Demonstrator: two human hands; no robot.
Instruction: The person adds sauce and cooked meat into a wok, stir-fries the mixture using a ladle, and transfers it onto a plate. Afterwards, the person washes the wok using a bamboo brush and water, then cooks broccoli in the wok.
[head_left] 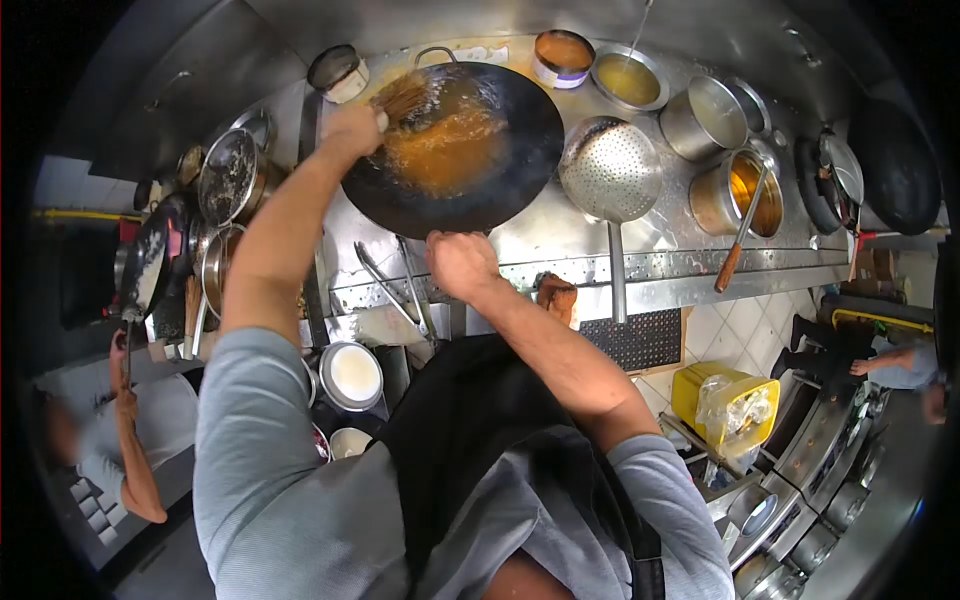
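A large black wok point(525, 150) with orange-brown, splashing liquid point(445, 150) in it stands on the steel stove. My left hand point(353, 130) is closed round the pale end of a bristle brush point(402, 98) at the wok's upper left, its bristles over the liquid. At the wok's near edge, my right hand point(463, 262) is closed in a fist; what it grips there is hidden under the fingers. Metal tongs point(390, 285) lie just left of that hand. To the wok's right rests a perforated ladle point(611, 170) with its handle toward me.
Steel pots point(704, 118) and a pot of orange oil with a ladle point(737, 195) stand at the right. Open cans point(563, 58) sit behind. A yellow bin point(724, 410) is lower right. One person point(130, 430) works at far left, another point(890, 362) at far right.
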